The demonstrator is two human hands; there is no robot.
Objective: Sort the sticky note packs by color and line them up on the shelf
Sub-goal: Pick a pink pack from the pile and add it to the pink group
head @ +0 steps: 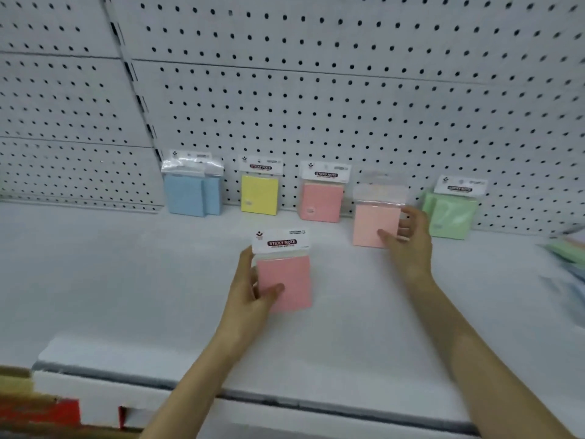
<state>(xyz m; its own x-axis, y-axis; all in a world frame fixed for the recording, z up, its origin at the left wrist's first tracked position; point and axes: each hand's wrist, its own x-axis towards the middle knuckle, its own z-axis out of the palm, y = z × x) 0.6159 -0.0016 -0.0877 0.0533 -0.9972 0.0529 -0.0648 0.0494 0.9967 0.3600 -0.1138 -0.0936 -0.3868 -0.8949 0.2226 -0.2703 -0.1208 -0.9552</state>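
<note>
Centre: left hand (250,289) pinched pink pack (283,280), thumb on front; right hand (408,239) pinched paler pack (373,226) beside standing pink pack (321,201), probably grouping by colour.

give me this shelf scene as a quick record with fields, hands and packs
left hand: grips a pink sticky note pack with white header, nearer the camera
right hand: grips a second pink pack upright near the back row
back row on white shelf, left to right: blue packs, yellow pack, standing pink pack, green pack, leaning on white pegboard
far right: blurred pile of packs
</note>
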